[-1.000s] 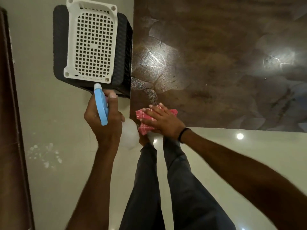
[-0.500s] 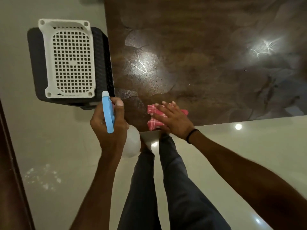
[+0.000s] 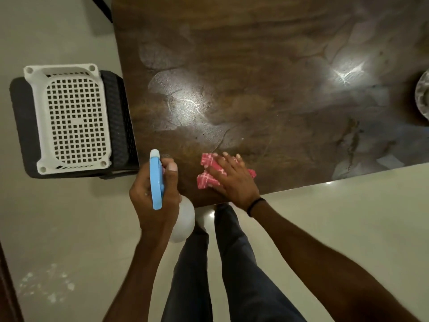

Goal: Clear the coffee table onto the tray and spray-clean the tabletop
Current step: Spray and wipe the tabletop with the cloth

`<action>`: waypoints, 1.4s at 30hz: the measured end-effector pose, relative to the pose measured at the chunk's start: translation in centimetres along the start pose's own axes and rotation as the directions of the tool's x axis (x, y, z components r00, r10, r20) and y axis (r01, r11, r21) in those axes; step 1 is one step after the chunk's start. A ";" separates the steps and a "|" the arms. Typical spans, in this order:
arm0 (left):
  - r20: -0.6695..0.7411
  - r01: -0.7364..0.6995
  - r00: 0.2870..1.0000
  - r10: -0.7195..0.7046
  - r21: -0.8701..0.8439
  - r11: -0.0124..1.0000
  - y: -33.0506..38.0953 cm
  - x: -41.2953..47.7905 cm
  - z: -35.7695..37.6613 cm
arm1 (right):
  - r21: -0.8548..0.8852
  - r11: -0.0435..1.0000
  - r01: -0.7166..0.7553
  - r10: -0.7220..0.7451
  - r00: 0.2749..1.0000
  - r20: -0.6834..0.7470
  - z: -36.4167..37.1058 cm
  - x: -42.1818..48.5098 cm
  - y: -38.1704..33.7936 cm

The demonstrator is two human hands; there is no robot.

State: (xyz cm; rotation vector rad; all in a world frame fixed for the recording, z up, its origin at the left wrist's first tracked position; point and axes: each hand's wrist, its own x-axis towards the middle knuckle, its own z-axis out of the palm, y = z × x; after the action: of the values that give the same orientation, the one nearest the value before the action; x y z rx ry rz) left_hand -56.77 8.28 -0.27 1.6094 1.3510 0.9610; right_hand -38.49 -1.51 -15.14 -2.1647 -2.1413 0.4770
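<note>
Red cloth [image 3: 206, 180] half hidden under flat right fingers [image 3: 232, 164]; left fingers [image 3: 172, 174] curled round blue-topped spray bottle [image 3: 156, 180]

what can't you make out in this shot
Head view:
Grey round thing: cut off by the right edge; cannot tell what it is.
Bottle: the left hand wraps it, hiding the trigger.
Cloth: its middle lies under the right hand.
Black stand under the tray: mostly covered by the tray.
</note>
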 end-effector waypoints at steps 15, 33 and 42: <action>-0.016 0.035 0.999 -0.035 0.041 0.999 -0.1 3.1 4.8 | 0.178 0.838 -0.516 0.538 0.836 -0.108 -2.6 5.8 6.8; -0.081 0.167 0.983 -0.163 0.041 0.985 1.7 9.3 10.4 | 0.154 0.931 -0.330 0.349 0.929 -0.120 -4.6 15.2 9.1; -0.085 0.130 0.988 -0.127 0.028 0.991 4.2 12.0 13.0 | 0.016 0.999 0.035 -0.033 0.997 -0.068 -7.5 25.4 13.0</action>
State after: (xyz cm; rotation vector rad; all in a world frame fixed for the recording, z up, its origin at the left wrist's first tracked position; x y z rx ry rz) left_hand -41.65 18.30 -0.77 1.5009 1.5156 0.9402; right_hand -24.34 24.32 -15.74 -2.1002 -2.1266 0.4121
